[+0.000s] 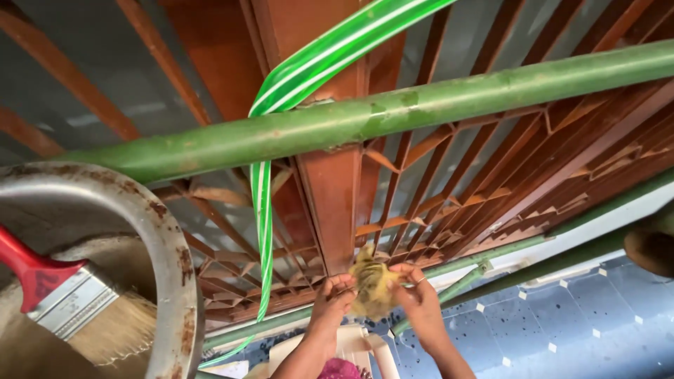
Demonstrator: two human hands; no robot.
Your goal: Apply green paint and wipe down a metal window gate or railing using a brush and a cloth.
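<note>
A brown metal grille [449,182] filled most of the view, its slanted bars running down towards a blue tiled floor [576,316]. Across it lay a green pole [393,116], set level like a rail, and a green-and-white striped strap [263,210] was looped over that pole so that its end hung down in front of the bars. At the near left stood a rusty-rimmed metal pan [165,238] with a red-handled brush [77,302] resting inside, bristles down, kept within reach.

Low in the middle, a yellow rag [372,289] was bunched against the foot of the grille's wide central post. The left hand [331,298] and the right hand [415,295] pinched it from either side, fingers closed on the cloth, apparently to press it onto the metal.
</note>
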